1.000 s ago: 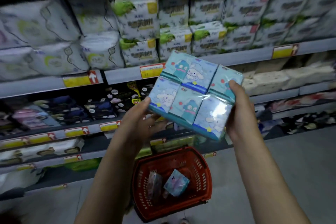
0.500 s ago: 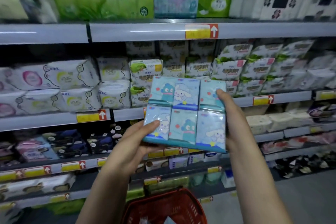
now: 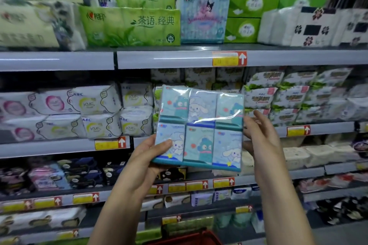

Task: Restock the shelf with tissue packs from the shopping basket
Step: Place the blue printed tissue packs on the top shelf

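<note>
Looked like the lift-to-shelf step. Gripped the tissue pack (image 3: 199,131) at its lower-left corner with the left hand (image 3: 147,157), thumb on front; braced its right edge with the right hand (image 3: 260,135), fingers (image 3: 258,114) fairly straight. Hung below the top shelf (image 3: 169,57) lip. Probably needed raising over that lip toward the matching blue pack (image 3: 203,20), wedged between green packs (image 3: 131,26) and green boxes (image 3: 243,24), so room only on top tbh.

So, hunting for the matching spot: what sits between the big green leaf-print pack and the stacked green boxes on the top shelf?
A pale blue cartoon-print tissue pack, standing upright on that shelf; the head view shows it.
</note>
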The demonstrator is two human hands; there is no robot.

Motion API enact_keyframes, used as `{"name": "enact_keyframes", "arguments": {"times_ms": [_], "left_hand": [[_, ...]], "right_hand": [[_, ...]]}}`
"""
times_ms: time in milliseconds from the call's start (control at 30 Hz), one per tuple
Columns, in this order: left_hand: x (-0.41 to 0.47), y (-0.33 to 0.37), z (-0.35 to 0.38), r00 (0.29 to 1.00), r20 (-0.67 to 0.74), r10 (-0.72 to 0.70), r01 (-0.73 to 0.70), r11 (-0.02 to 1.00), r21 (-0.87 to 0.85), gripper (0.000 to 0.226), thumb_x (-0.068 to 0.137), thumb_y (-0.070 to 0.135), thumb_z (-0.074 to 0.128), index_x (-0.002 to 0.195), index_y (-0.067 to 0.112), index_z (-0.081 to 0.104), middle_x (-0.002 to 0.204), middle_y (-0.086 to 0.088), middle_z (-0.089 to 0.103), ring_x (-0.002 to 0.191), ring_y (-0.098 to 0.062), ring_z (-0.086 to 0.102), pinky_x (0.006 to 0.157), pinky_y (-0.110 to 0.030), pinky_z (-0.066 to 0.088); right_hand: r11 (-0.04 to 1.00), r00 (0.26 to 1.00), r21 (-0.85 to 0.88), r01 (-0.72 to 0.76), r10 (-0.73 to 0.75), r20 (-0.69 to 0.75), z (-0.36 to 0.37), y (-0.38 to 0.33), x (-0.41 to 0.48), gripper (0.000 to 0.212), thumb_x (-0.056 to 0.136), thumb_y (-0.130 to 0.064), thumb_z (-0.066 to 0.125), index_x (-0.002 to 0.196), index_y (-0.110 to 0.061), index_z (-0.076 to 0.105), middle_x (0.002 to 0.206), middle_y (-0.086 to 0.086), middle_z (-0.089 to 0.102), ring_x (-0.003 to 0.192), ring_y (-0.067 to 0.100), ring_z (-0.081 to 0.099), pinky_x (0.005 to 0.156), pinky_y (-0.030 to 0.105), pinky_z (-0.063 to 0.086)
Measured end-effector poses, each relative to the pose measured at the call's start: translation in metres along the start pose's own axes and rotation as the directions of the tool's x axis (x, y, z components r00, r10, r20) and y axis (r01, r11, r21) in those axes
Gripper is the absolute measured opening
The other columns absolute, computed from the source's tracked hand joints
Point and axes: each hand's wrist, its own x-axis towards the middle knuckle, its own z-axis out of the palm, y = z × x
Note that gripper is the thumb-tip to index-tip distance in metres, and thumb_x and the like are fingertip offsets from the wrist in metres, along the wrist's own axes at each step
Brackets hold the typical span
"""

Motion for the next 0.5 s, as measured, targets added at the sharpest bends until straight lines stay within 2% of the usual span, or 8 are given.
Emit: {"name": "enact_keyframes", "arguments": {"times_ms": [33, 100, 167, 233, 267, 367, 433, 500], "left_hand": [[0.0, 0.002, 0.0, 1.0, -0.009, 0.015, -0.015, 1.0, -0.018, 0.058, 0.058, 0.018, 0.08, 0.112, 0.006, 0.062, 0.102, -0.013, 0.074, 0.086, -0.021, 0.072, 0.068, -0.031, 0.06], [0.001, 0.007, 0.001, 0.998, -0.034, 0.047, -0.048, 0.999, -0.024, 0.058, 0.06, 0.016, 0.083, 0.113, 0.007, 0.061, 0.102, -0.012, 0.074, 0.086, -0.02, 0.072, 0.065, -0.029, 0.06], [-0.001, 0.01, 0.005, 0.996, -0.056, 0.07, -0.07, 0.997, -0.008, 0.052, 0.065, 0.016, 0.073, 0.115, 0.006, 0.059, 0.104, -0.011, 0.074, 0.089, -0.02, 0.072, 0.069, -0.031, 0.061], [-0.003, 0.012, 0.011, 0.993, -0.056, 0.101, -0.101, 0.995, 0.012, 0.053, 0.065, 0.015, 0.069, 0.115, 0.005, 0.056, 0.106, -0.011, 0.073, 0.091, -0.021, 0.072, 0.074, -0.032, 0.061], [-0.004, 0.013, 0.016, 0.991, -0.059, 0.124, -0.123, 0.992, 0.023, 0.051, 0.065, 0.013, 0.069, 0.113, 0.005, 0.056, 0.105, -0.012, 0.073, 0.091, -0.021, 0.072, 0.074, -0.031, 0.061], [-0.004, 0.013, 0.029, 0.982, -0.064, 0.175, -0.173, 0.984, 0.032, 0.046, 0.066, 0.001, 0.068, 0.109, 0.007, 0.054, 0.104, -0.012, 0.073, 0.091, -0.022, 0.072, 0.074, -0.029, 0.06], [-0.003, 0.011, 0.036, 0.982, -0.053, 0.183, -0.182, 0.983, 0.023, 0.043, 0.074, -0.01, 0.064, 0.111, 0.008, 0.051, 0.102, -0.01, 0.074, 0.092, -0.022, 0.072, 0.073, -0.03, 0.06], [-0.004, 0.008, 0.041, 0.98, -0.045, 0.194, -0.192, 0.981, 0.029, 0.04, 0.079, -0.012, 0.062, 0.109, 0.01, 0.05, 0.098, -0.006, 0.075, 0.089, -0.018, 0.072, 0.069, -0.028, 0.06]], "right_hand": [[0.999, 0.999, -0.02, 0.051, -0.051, -0.01, -0.001, -0.001, -0.004, 0.029, 0.089, -0.037, 0.06, 0.115, -0.044, 0.051, 0.121, -0.014, 0.059, 0.113, 0.007, 0.058, 0.093, 0.036, 0.05], [0.982, 0.987, -0.098, 0.163, -0.162, 0.019, -0.002, -0.002, -0.014, 0.032, 0.085, -0.043, 0.059, 0.115, -0.048, 0.048, 0.123, -0.024, 0.054, 0.111, -0.006, 0.054, 0.096, 0.03, 0.047], [0.92, 0.955, -0.259, 0.293, -0.267, 0.131, -0.001, -0.002, -0.023, 0.055, 0.077, -0.054, 0.056, 0.13, -0.047, 0.042, 0.134, -0.025, 0.046, 0.119, -0.011, 0.045, 0.098, 0.026, 0.044], [0.794, 0.898, -0.436, 0.424, -0.307, 0.314, 0.007, 0.0, -0.029, 0.071, 0.075, -0.059, 0.057, 0.138, -0.055, 0.025, 0.148, -0.028, 0.027, 0.137, -0.001, 0.028, 0.108, 0.032, 0.034], [0.684, 0.847, -0.518, 0.513, -0.307, 0.435, 0.013, 0.003, -0.031, 0.076, 0.078, -0.057, 0.059, 0.138, -0.06, 0.012, 0.15, -0.033, 0.011, 0.142, 0.0, 0.013, 0.113, 0.032, 0.025], [0.342, 0.699, -0.616, 0.71, -0.236, 0.675, 0.031, 0.018, -0.03, 0.1, 0.086, -0.047, 0.06, 0.131, -0.06, -0.027, 0.147, -0.034, -0.028, 0.14, -0.001, -0.024, 0.12, 0.035, 0.003], [0.267, 0.683, -0.629, 0.73, -0.244, 0.688, 0.04, 0.032, -0.029, 0.109, 0.087, -0.04, 0.062, 0.13, -0.055, -0.037, 0.148, -0.024, -0.037, 0.14, 0.006, -0.03, 0.12, 0.046, 0.0], [0.221, 0.672, -0.638, 0.737, -0.344, 0.656, 0.044, 0.045, -0.025, 0.116, 0.081, -0.032, 0.069, 0.14, -0.046, -0.03, 0.154, -0.014, -0.029, 0.144, 0.016, -0.021, 0.117, 0.058, 0.008]]}}
